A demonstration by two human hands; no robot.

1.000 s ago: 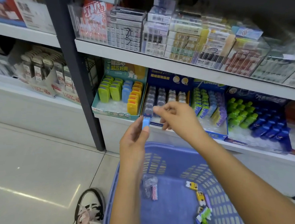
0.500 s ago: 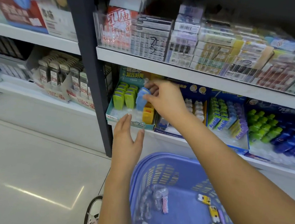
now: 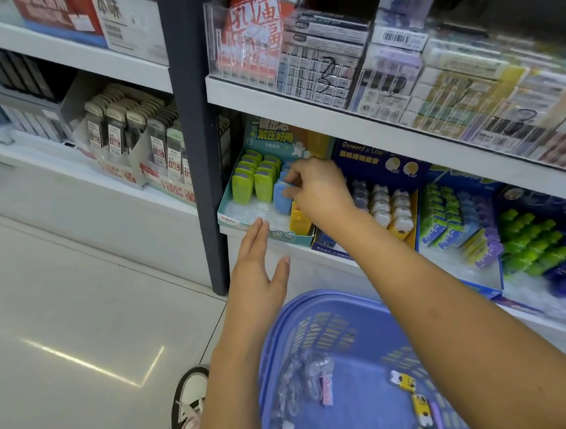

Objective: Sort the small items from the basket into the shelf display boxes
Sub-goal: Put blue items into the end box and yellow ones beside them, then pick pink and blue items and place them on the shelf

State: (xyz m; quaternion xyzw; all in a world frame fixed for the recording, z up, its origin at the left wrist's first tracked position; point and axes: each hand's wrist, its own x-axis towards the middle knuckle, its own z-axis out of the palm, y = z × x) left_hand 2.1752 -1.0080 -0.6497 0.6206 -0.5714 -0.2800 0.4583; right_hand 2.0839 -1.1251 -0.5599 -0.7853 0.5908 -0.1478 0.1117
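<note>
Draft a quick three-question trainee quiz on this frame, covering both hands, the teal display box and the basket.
1. True or false: the left hand is holding an item.
2. Multiple choice: what colour is the item that the right hand pinches in the teal display box? A green, B blue, C yellow.
3. Fill in: the loose items not yet sorted lie in the purple-blue ____.
Key: 1 false; it is open with straight fingers, just below the box's front edge. 2 B, the blue item. 3 basket.
</note>
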